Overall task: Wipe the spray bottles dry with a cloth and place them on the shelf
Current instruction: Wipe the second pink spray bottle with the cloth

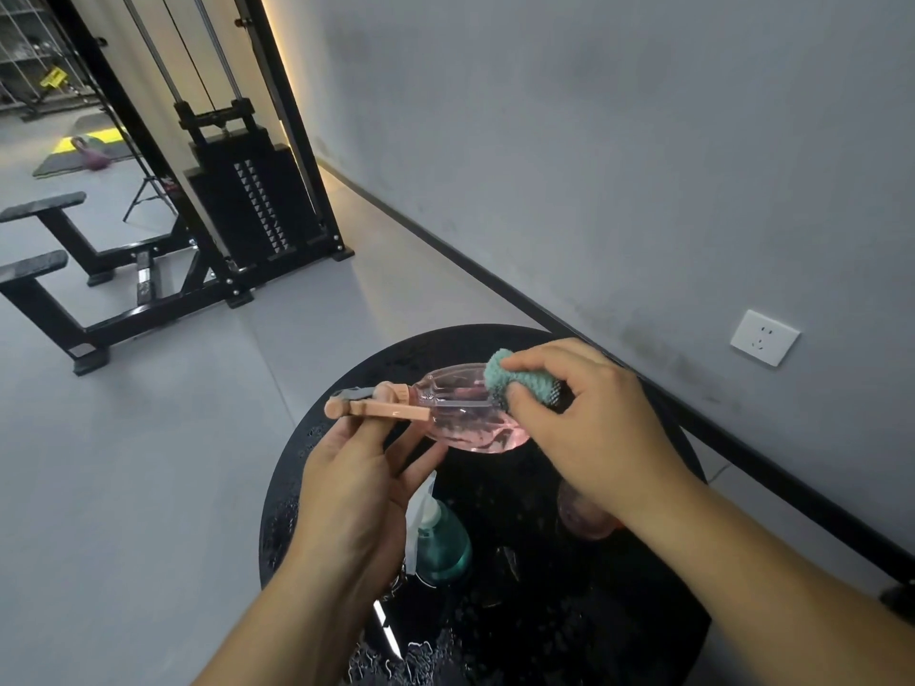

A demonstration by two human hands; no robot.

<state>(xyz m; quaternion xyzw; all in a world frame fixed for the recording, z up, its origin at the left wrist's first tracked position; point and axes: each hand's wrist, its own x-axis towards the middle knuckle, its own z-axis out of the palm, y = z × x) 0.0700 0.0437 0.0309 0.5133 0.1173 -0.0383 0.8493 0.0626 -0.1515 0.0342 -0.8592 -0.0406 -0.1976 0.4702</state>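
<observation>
While left hand (354,480) tilts pink bottle (465,413), right hand (589,418) presses cloth (520,381).

Green bottle (442,539) and red bottle (584,517) crowd the round table (569,626).

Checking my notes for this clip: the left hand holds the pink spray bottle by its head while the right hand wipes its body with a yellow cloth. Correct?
Not quite. In the head view the cloth is teal, not yellow. The rest holds: left hand holds the pink spray bottle by its head, right hand wipes.
</observation>
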